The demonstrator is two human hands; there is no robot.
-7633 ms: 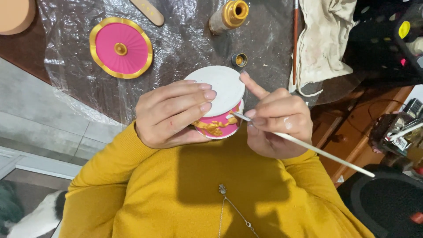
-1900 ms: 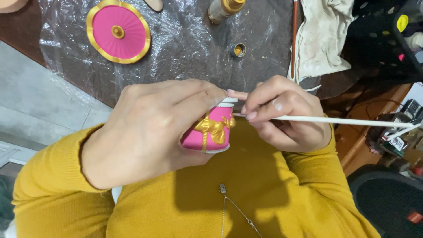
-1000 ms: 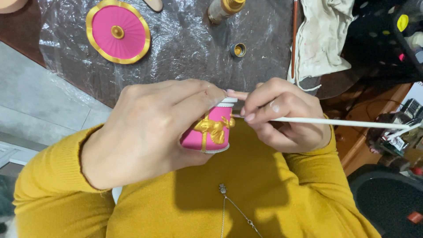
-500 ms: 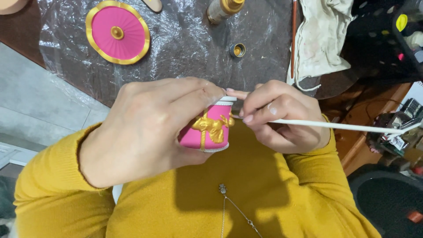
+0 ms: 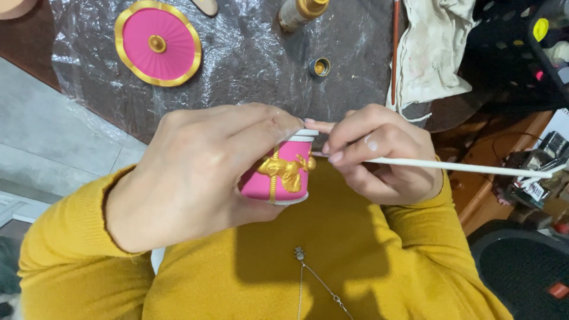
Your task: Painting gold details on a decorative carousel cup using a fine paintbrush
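My left hand (image 5: 201, 166) grips a small pink round box (image 5: 278, 175) with a raised gold ornament and a white rim, held close to my chest. My right hand (image 5: 379, 151) pinches a thin white paintbrush (image 5: 462, 168), whose handle runs out to the right. The brush tip meets the box near its top rim and is hidden by my fingers. A pink round lid with a gold edge and gold knob (image 5: 157, 42) lies on the plastic-covered table, far left.
A gold paint bottle (image 5: 301, 10) and its small open cap (image 5: 319, 66) stand on the crinkled plastic sheet (image 5: 249, 53). A second brush (image 5: 395, 47) and a stained white cloth (image 5: 432, 50) lie to the right. Dark clutter fills the right edge.
Since 7.6 s ago the box has turned from white base up to its pink side showing. In the last second both hands have stayed almost still.
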